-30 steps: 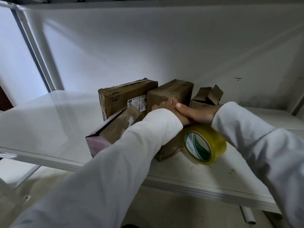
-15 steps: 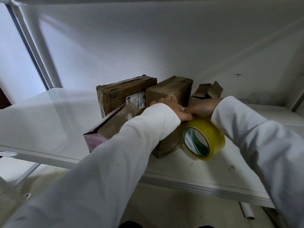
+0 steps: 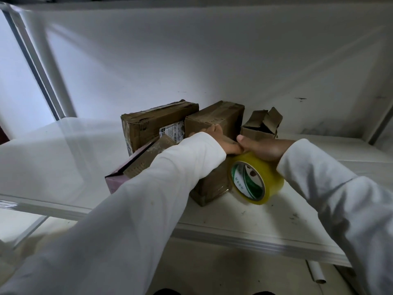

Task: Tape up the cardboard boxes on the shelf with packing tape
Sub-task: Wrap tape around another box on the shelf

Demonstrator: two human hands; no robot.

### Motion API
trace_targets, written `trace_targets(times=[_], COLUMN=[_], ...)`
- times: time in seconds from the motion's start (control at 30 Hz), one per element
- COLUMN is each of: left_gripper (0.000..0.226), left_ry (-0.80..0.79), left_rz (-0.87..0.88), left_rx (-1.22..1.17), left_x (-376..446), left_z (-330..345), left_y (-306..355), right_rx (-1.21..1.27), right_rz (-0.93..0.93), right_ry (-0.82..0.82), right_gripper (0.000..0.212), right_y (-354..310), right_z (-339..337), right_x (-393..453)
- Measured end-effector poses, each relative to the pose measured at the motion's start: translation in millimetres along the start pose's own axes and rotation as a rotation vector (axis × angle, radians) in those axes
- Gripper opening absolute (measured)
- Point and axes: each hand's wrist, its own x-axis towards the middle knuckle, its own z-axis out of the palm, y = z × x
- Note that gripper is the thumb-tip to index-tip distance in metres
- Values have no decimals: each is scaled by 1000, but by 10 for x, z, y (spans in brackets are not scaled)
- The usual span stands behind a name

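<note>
Head view: one tape roll point(image 3: 256, 179) is seen nearest, upright on the shelf point(image 3: 244, 218), gripped from above by the right hand point(image 3: 262, 149). Just beside it, the left hand point(image 3: 223, 141) is pressed flat on the front box point(image 3: 209, 186). Five boxes are counted: that one, a pink box point(image 3: 116, 183), two sealed boxes point(image 3: 153, 126) behind, one open box point(image 3: 262, 124) farthest. Since the earlier frame, both hands have barely shifted; the roll stays put.
</note>
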Motion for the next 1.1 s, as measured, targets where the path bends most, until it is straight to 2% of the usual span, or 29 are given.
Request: trace_targets(times=[0.07, 0.13, 0.2, 0.33, 0.53, 0.6, 0.7, 0.9, 1.0, 1.1], left_gripper=[123, 110, 102, 101, 97, 98, 98, 111, 122, 109], left_ry=[-8, 21, 38, 20, 30, 26, 10, 10, -34, -64], left_rz=[-9, 1, 16, 25, 34, 31, 24, 15, 1, -17], left_rx=[-8, -23, -31, -1, -7, -15, -11, -50, -82, -94], left_x=[24, 55, 47, 12, 10, 31, 58, 63, 56, 45], left_z=[4, 21, 26, 13, 13, 9, 16, 3, -15, -52], left_y=[-1, -26, -41, -7, 2, -12, -29, -30, -15, 45], right_rx=[32, 65, 208, 429, 469, 440, 331, 418, 412, 431], right_rz=[38, -3, -74, -112, -22, 58, 190, 209, 221, 203], right_ry=[-107, -198, -208, -196, -226, -162, -146, -120, -110, -126], right_gripper=[79, 82, 75, 60, 60, 47, 46, 42, 49, 49], right_y=[78, 195, 301, 399, 275, 298, 413, 376, 345, 369], right_z=[-47, -54, -13, 97, 87, 159, 285, 312, 337, 333], right_x=[-175, -256, -229, -202, -245, -229, -194, -153, -114, -112])
